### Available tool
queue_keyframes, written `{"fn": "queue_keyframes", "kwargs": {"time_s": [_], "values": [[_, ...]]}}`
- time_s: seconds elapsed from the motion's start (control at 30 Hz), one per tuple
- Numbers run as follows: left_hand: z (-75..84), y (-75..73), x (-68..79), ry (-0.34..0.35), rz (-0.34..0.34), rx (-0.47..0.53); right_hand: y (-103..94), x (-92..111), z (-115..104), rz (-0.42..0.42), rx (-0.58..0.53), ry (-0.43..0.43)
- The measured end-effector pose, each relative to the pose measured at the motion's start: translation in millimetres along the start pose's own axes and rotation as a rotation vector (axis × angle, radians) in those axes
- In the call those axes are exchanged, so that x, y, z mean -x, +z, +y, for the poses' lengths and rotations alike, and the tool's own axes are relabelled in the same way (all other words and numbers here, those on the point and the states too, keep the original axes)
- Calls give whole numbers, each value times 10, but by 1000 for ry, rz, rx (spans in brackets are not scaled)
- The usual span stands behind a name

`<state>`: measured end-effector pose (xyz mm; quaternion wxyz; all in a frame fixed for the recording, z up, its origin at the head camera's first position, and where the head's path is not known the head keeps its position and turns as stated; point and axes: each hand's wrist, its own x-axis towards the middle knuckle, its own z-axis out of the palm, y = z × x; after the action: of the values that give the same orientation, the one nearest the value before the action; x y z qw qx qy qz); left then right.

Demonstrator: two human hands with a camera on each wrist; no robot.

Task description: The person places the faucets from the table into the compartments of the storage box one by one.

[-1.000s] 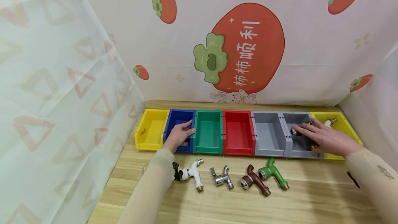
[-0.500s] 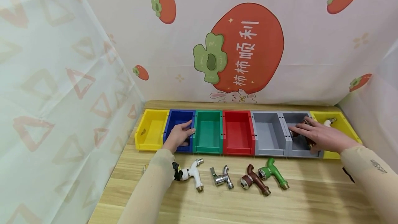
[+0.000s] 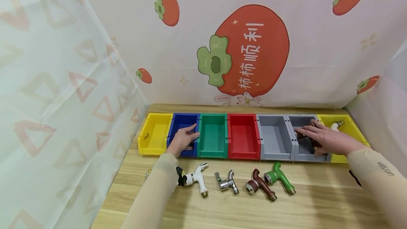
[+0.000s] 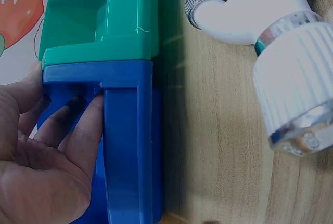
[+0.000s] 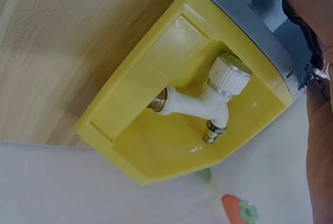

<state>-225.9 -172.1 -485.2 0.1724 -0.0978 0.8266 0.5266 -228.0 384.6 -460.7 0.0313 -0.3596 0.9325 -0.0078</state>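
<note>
My left hand [image 3: 182,140] reaches into the blue bin [image 4: 125,156], the second from the left in the row. Its fingers touch the inner side wall, and the thumb lies over the edge beside the green bin [image 3: 212,137], so the wall is pinched. Inside the right-hand grey bin [image 3: 303,157], my right hand [image 3: 332,140] holds a dark brown faucet [image 5: 308,33], mostly hidden under the palm. To its right a white faucet [image 5: 195,105] lies in the yellow bin [image 5: 99,130].
Before the bins lie a white faucet [image 3: 199,179], a chrome faucet [image 3: 227,183], a brown faucet [image 3: 261,185] and a green faucet [image 3: 279,177] on the wooden table [image 3: 238,215]. Red [image 3: 244,137], grey [image 3: 275,137] and left yellow [image 3: 156,133] bins complete the row. A printed wall covering stands behind.
My right hand has shifted slightly left within the grey bin, with the brown faucet under it. The left hand stays in place on the blue bin.
</note>
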Motion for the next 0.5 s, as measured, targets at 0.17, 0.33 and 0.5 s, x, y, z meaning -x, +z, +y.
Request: {"fn": "queue_keyframes", "kwargs": {"time_s": [0.17,0.33,0.5], "values": [[-5,1,-1,3,-1,5,-42,-12,-8,-27,-11,4],[-9,4,-4,3,-3,7,-78,-24,-3,-51,-44,-11],[-13,3,-5,9,-2,11,-72,-31,14,-55,-76,-24]]}}
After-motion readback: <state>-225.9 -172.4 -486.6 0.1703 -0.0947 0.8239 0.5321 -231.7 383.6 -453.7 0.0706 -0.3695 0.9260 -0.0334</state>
